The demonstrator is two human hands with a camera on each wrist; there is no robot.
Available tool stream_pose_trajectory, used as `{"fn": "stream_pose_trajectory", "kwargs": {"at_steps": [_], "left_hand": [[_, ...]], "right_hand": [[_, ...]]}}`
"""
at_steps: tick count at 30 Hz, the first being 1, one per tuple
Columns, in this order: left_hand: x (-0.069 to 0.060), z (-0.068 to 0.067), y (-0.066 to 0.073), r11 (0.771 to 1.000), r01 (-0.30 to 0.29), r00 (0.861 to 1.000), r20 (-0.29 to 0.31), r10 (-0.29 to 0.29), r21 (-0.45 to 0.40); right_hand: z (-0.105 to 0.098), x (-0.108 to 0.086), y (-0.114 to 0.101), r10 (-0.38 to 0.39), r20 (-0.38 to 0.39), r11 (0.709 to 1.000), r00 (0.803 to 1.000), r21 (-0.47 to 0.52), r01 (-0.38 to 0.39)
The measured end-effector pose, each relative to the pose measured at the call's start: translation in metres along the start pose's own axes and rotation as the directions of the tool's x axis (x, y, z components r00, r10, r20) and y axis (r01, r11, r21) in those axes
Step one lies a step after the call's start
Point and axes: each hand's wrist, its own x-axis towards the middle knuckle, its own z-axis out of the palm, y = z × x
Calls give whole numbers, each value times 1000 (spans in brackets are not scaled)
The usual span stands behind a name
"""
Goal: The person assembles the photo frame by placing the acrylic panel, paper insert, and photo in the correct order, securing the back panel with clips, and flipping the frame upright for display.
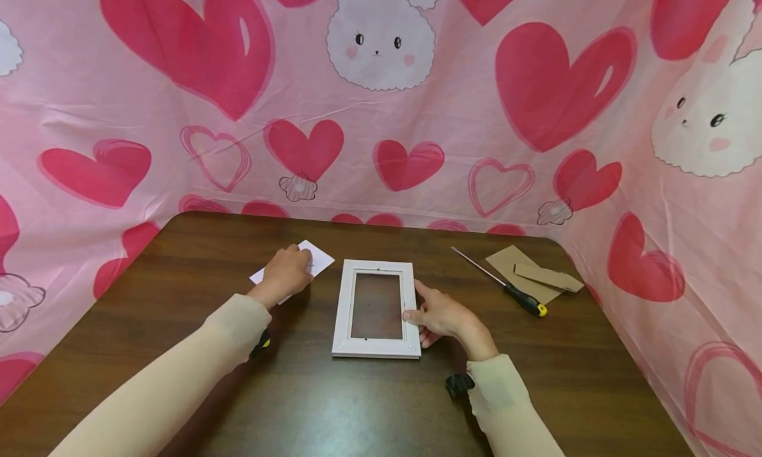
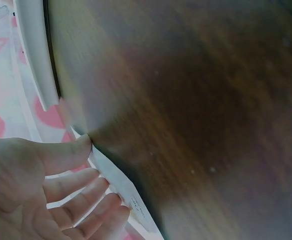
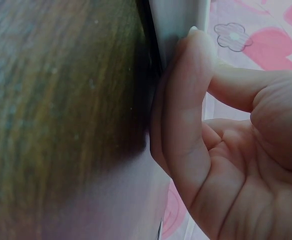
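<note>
Brown wood-grain tabletop [image 1: 286, 404]: far edge running across mid-picture against a pink heart-print cloth [image 1: 369, 113]; surface extending between a white sheet of paper [image 1: 321, 260], left of centre, and a white rectangular frame [image 1: 344, 308], at centre, and widely below both. Frame: lying flat, its right side sitting between thumb and fingers of the right hand [image 1: 440, 313], which are pinching it. Paper: lying beneath the left hand [image 1: 287, 270], fingertips touching it; whether pinching, cannot tell. Black-and-yellow screwdriver [image 1: 520, 297], tan cardboard pieces [image 1: 506, 258]: lying right of centre.
</note>
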Motion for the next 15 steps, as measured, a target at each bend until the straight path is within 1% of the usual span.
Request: {"fn": "stream_pose_trajectory", "kwargs": {"at_steps": [4,7,12,15], "left_hand": [[-2,1,3,999,-25,999,-27,26,39],[-4,1,5,995,-62,996,-57,67,80],[-5,3,4,984,-132,983,-111,145,124],[-4,4,3,975,-171,973,-129,190,143]], "right_hand": [[0,0,0,0,0,1000,1000,-1,0],[0,0,1,2,1,1000,1000,2,-2],[0,0,1,6,9,1000,1000,4,-6],[0,0,1,5,10,1000,1000,1,-5]]}}
